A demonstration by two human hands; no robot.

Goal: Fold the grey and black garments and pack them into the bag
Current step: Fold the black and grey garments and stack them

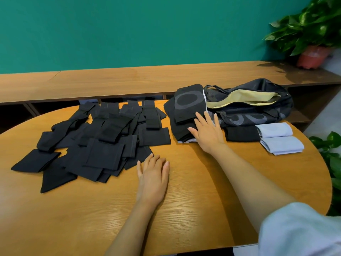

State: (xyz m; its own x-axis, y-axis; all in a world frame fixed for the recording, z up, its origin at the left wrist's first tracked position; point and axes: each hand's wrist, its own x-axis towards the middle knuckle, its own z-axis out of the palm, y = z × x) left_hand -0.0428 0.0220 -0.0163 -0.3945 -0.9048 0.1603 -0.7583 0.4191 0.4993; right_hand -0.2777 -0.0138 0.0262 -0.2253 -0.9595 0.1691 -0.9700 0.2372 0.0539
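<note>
- Left hand palm down on the table, fingers straight and close together, holding nothing; tips just at the near edge of the loose black pile, probably waiting there to draw out the next piece.
- Right hand laid flat on the folded black stack, fingers straight and a little spread, no pinching; seemingly pressing the stack down to keep the folds tidy before lifting.
- Folded black stack right beside the open mouth of the bag, touching its left end; likely put there for a short way into the bag.
- Bag lying at the far right of the table, zipper open, pale yellow lining visible; contents hard to tell.
- Two folded grey garments in front of the bag near the right edge, one next to the other, with one more folded black piece just to their left; none of these packed yet.
- Loose black pile on the left half of the table: many flat, matte dark pieces, overlapping at different angles, some with ribbed bands.
- Grey ring pattern on the top piece of the stack.
- Most of the folding apparently not yet done.
</note>
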